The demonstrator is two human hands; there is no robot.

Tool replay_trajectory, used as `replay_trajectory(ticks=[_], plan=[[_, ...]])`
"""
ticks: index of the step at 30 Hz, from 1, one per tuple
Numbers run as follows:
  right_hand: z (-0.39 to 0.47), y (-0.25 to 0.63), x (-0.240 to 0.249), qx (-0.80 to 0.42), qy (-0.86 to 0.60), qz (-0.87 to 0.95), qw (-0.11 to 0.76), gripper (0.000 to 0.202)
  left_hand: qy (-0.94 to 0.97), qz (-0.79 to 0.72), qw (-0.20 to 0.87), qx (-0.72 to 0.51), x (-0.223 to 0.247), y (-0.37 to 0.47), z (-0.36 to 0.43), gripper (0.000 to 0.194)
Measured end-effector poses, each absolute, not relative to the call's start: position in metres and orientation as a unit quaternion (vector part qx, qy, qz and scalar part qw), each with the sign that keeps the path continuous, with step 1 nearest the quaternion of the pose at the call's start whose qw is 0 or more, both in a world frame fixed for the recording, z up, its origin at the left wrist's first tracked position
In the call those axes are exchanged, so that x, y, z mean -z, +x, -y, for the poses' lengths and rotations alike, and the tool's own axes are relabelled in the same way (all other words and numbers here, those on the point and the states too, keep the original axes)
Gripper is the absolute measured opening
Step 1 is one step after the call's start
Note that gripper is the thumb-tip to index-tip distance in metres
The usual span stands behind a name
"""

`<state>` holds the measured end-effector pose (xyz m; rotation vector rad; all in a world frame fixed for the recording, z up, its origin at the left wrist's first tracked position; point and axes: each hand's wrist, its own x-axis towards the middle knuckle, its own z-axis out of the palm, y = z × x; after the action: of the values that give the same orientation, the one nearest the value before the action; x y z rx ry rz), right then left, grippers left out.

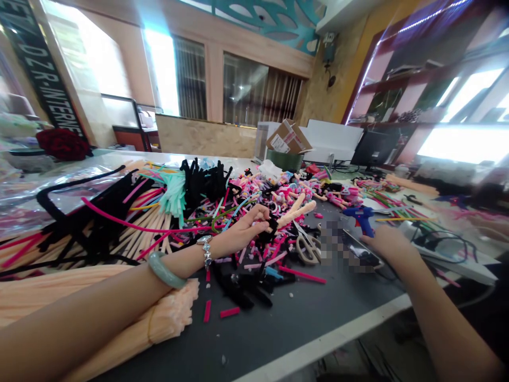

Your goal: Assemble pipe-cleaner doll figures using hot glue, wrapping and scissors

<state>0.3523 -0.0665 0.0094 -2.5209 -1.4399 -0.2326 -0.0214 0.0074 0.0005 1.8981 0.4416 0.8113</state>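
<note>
My left hand (254, 223), with a bracelet and a jade bangle on its arm, pinches a small pipe cleaner figure above the table. The figure has a fuzzy black part (271, 228) at my fingertips and two peach pipe cleaner lengths (296, 210) sticking out to the right. My right hand (384, 241) is closed at the lower end of the handle of a blue glue gun (361, 216), its nozzle towards the left; most of these fingers are hidden. Between the hands lie scissors (308, 248) with light handles.
Piled pipe cleaners in black (99, 209), mint (173, 193) and peach (170, 313) cover the left. Small colourful pieces (278, 185) heap up behind my left hand. Pink offcuts (229, 312) dot the dark tabletop (274, 334). A cardboard box (289, 137) and monitor (374, 148) stand behind.
</note>
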Motion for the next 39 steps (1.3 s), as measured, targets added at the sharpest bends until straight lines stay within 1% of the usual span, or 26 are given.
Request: replay_trajectory(ticks=[3, 4, 7, 8, 11, 15, 18, 22, 26, 39], plan=[[0.094, 0.291, -0.023, 0.118, -0.845, 0.513, 0.098, 0.036, 0.784, -0.178, 0.492, -0.334, 0.001, -0.021, -0.008, 0.012], [0.101, 0.265, -0.027, 0.119, -0.809, 0.562, 0.125, 0.036, 0.785, -0.175, 0.491, -0.334, 0.001, -0.021, -0.009, 0.013], [0.113, 0.192, -0.036, 0.097, -0.683, 0.676, 0.26, 0.028, 0.786, -0.168, 0.491, -0.336, 0.002, -0.021, -0.01, 0.015], [0.113, 0.173, -0.036, 0.087, -0.653, 0.698, 0.281, 0.03, 0.786, -0.167, 0.492, -0.335, 0.002, -0.022, -0.01, 0.015], [0.11, 0.142, -0.03, 0.047, -0.629, 0.72, 0.29, 0.04, 0.787, -0.166, 0.49, -0.335, 0.001, -0.022, -0.009, 0.015], [0.105, 0.136, -0.014, 0.012, -0.634, 0.717, 0.289, 0.051, 0.79, -0.161, 0.482, -0.344, 0.001, -0.022, -0.008, 0.015], [0.103, 0.135, -0.005, -0.019, -0.617, 0.718, 0.321, 0.055, 0.796, -0.161, 0.475, -0.34, 0.001, -0.022, -0.007, 0.015], [0.1, 0.13, 0.0, -0.115, -0.58, 0.713, 0.377, 0.06, 0.8, -0.154, 0.463, -0.349, 0.001, -0.022, -0.008, 0.015], [0.1, 0.129, 0.002, -0.155, -0.561, 0.714, 0.39, 0.066, 0.81, -0.159, 0.448, -0.344, 0.001, -0.022, -0.01, 0.016], [0.099, 0.131, 0.0, -0.23, -0.549, 0.69, 0.413, 0.065, 0.832, -0.154, 0.433, -0.311, -0.002, -0.022, -0.008, 0.022]])
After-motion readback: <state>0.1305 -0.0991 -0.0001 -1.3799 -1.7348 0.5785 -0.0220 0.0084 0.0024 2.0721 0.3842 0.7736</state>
